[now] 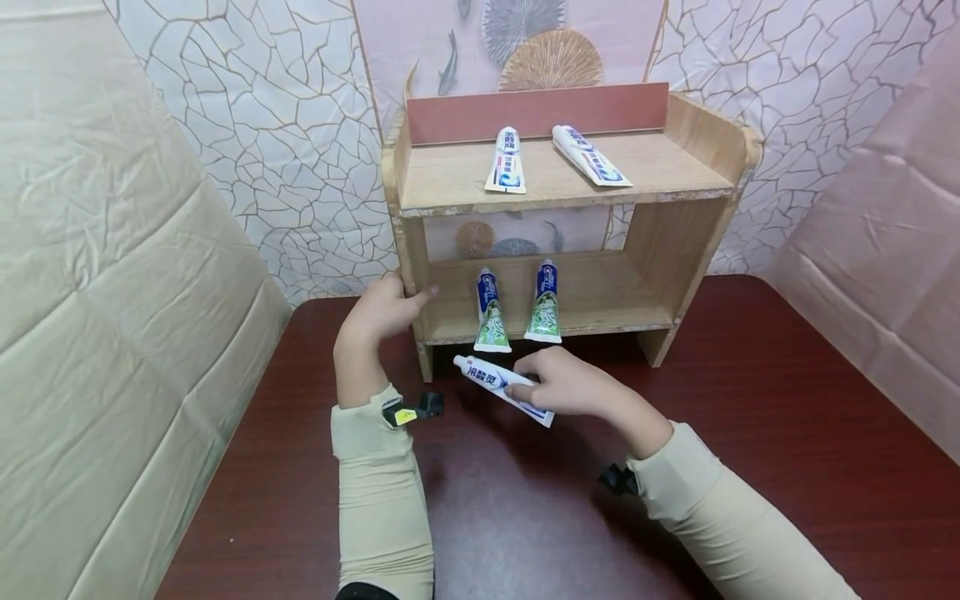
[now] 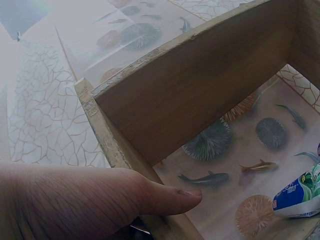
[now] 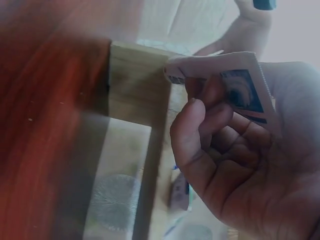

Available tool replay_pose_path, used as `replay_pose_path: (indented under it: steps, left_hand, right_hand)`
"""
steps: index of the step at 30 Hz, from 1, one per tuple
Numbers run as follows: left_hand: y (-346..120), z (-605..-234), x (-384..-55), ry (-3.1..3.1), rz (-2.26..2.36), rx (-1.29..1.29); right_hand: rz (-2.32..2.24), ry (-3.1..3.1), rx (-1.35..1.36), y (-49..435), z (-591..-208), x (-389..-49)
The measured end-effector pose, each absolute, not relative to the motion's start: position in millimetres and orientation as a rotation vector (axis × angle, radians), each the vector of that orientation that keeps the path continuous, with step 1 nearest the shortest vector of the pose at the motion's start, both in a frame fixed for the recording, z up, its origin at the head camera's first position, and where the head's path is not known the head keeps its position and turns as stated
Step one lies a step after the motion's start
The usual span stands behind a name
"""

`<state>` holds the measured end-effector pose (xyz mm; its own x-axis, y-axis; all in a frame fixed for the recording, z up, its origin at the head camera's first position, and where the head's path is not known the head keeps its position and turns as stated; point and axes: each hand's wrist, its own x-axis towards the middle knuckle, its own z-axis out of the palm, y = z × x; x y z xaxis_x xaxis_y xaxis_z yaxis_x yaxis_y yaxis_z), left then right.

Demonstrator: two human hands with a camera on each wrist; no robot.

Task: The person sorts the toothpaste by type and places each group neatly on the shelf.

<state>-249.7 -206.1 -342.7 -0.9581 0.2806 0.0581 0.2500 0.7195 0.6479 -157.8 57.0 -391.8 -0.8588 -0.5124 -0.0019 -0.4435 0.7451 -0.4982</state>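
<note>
My right hand [image 1: 566, 382] pinches a white toothpaste tube [image 1: 487, 375] with blue lettering, held in front of the lower shelf with its cap pointing up and left. In the right wrist view the flat crimped end of this tube [image 3: 242, 90] lies by the palm. My left hand [image 1: 382, 308] grips the left side panel of a small wooden shelf unit [image 1: 465, 200]. Its thumb [image 2: 170, 197] lies on the panel's inner side; the other fingers are hidden outside. Two blue-and-green toothpaste tubes [image 1: 491, 312] [image 1: 546, 302] lie on the lower shelf, crimped ends toward me.
On the upper shelf lie two white toothpaste tubes [image 1: 507, 160] [image 1: 591, 157], the right one slanted. A dark red table [image 1: 787, 400] carries the unit. Patterned cloth [image 1: 300, 150] hangs behind, with pale fabric walls [image 1: 97, 292] at both sides.
</note>
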Motion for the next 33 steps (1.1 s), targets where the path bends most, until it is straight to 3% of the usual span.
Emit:
replay_pose_path:
  steps: [18, 27, 33]
  left_hand:
    - [-207.0, -342.2, -248.8, 2.847, 1.096, 0.393]
    - [-208.5, -345.3, -250.3, 2.887, 1.084, 0.443]
    - [-206.6, -346.8, -251.3, 2.875, 1.094, 0.467]
  right_hand:
    - [-0.962, 2.716, -0.749, 60.2, -334.3, -140.0]
    - [-1.374, 2.710, -0.857, 50.3, -287.2, -138.7]
    - [-1.645, 2.747, -0.668, 33.7, -245.0, -145.4]
